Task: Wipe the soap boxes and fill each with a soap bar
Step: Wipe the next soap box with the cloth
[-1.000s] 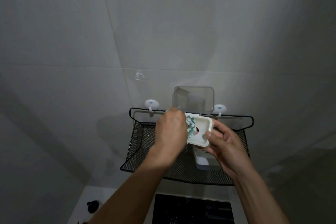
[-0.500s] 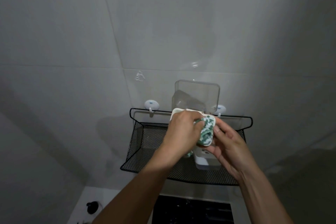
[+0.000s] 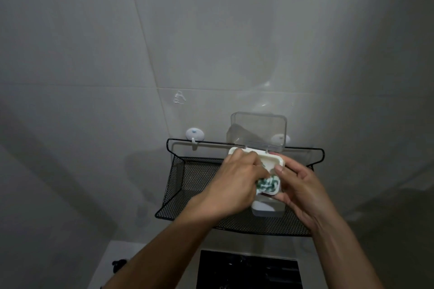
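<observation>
1. A wall of large pale grey tiles (image 3: 94,54) fills the far side of the scene, with a small white smear on it above the shelf.
2. A black wire-mesh shelf basket (image 3: 187,185) hangs on the wall from two round white adhesive hooks (image 3: 194,134), one at its far left corner, the other half hidden behind the clear lid.
3. A dark rectangular panel (image 3: 246,270) lies near, below the basket; the light is too dim to tell what it is.
4. The left hand (image 3: 234,185) is over the left part of the white box, its fingers curled and clamped on the cloth, pressing it into the tray.
5. The right hand (image 3: 298,190) grips the right side of the white box, thumb on the rim, fingers wrapped beneath.
6. A white rectangular plastic soap box (image 3: 270,159) is held between both hands above the basket, its clear hinged plastic lid (image 3: 258,129) standing upright on the far side.
7. A second pale soap box (image 3: 267,211) sits in the basket, just below the held one, mostly hidden.
8. A white cloth with green pattern (image 3: 267,184) is bunched in the near right corner of the held box.
</observation>
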The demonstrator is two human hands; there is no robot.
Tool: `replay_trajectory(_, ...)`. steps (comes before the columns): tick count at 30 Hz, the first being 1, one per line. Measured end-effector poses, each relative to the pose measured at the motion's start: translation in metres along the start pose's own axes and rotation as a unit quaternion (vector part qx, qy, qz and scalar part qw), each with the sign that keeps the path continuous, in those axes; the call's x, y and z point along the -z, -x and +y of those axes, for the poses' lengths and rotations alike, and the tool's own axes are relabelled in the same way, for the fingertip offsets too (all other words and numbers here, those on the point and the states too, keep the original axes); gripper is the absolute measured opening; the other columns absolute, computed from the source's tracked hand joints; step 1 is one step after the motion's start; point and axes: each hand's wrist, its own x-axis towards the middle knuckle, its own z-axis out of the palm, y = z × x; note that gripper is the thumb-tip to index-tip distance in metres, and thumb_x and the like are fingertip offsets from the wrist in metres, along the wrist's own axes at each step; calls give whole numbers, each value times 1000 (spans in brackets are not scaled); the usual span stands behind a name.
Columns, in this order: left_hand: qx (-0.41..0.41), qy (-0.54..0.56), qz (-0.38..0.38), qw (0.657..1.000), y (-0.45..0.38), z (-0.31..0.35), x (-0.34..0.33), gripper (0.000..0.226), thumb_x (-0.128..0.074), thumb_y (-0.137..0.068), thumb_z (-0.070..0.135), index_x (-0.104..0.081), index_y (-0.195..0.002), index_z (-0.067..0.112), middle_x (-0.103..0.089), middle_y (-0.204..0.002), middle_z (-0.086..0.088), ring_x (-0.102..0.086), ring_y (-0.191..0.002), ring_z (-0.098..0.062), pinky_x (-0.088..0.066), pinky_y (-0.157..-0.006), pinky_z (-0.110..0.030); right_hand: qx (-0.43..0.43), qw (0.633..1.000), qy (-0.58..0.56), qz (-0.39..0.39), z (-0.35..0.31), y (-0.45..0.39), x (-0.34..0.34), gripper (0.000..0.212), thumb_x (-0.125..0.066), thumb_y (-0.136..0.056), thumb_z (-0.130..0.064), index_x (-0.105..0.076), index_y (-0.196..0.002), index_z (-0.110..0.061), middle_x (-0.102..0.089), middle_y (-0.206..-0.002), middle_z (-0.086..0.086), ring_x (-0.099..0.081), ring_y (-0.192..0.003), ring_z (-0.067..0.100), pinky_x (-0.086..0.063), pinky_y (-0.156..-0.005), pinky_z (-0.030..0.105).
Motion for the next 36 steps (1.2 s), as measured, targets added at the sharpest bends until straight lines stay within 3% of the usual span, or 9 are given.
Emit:
replay_trajectory(4, -31, -70, 8, 997, 6, -15, 1, 27, -54, -95, 23, -70, -116, 26, -54, -110, 2, -40, -101, -19, -37, -84, -34, -9, 1000, 5, 16, 2, 2, 2, 41, -66, -82, -13, -68, -122, -7, -72, -114, 24, -72, -98, 35, -61, -74, 52)
replay_trajectory(8, -25, -146, 14, 989, 11, -30, 4, 35, -44, -94, 33, -72, -112, 25, -55, -106, 3, -42, -100, -19, -35, -76, -32, -15, 999, 23, 25, 2, 3, 5, 36, -67, -81, -14, -72, -116, -10, -72, -114, 23, -72, -101, 38, -61, -70, 51)
replay_trajectory(10, -33, -183, 26, 982, 13, -31, 4, 27, -53, -92, 32, -75, -105, 25, -56, -102, 3, -44, -95, -19, -30, -73, -32, -20, 999, 23, 23, 3, 3, 5, 34, -67, -81, -14, -73, -114, -11, -73, -114, 22, -73, -101, 38, -61, -70, 51)
replay_trajectory(12, -14, -207, 38, 978, 13, -30, 3, 17, -63, -89, 29, -75, -100, 23, -56, -102, 1, -46, -93, -20, -38, -74, -33, -25, 999, 22, 22, 3, 2, 4, 36, -67, -82, -13, -71, -117, -10, -72, -115, 22, -72, -103, 39, -61, -71, 52)
replay_trajectory(17, 14, -192, 104, 976, 10, -26, 11, 14, -72, -82, 20, -69, -94, 13, -54, -93, -3, -50, -82, -21, -47, -65, -34, -31, 999, 11, 17, -1, -1, -2, 41, -68, -82, -13, -69, -122, -8, -72, -117, 22, -70, -106, 40, -60, -72, 53)
replay_trajectory(26, -73, -172, 197, 963, -9, -6, -2, 9, -62, -94, 21, -65, -88, 16, -48, -83, -3, -43, -73, -20, -28, -62, -34, -16, 999, 20, -28, -8, 1, -8, 35, -66, -85, -18, -72, -119, -14, -73, -117, 18, -73, -101, 33, -61, -73, 46)
replay_trajectory(29, -53, -199, 194, 959, -12, -8, -7, 9, -62, -91, 20, -69, -86, 18, -49, -84, -2, -46, -80, -21, -27, -67, -34, -7, 1000, 20, -12, -12, 1, -5, 40, -66, -82, -15, -70, -122, -10, -73, -114, 19, -74, -98, 33, -62, -70, 45)
replay_trajectory(32, 23, -198, 164, 966, -11, -16, -6, 6, -73, -83, 23, -74, -89, 20, -57, -94, -2, -53, -89, -20, -40, -72, -36, 12, 1000, 28, 7, -18, 2, -1, 43, -66, -80, -12, -68, -123, -10, -74, -112, 19, -74, -99, 33, -63, -68, 43)
replay_trajectory(36, 98, -184, 117, 971, -7, -23, -11, 22, -67, -88, 22, -67, -110, 18, -56, -108, -6, -55, -95, -22, -50, -84, -43, 29, 998, 42, 29, -19, 2, -1, 44, -67, -78, -10, -68, -121, -10, -76, -107, 18, -75, -94, 29, -64, -66, 40)
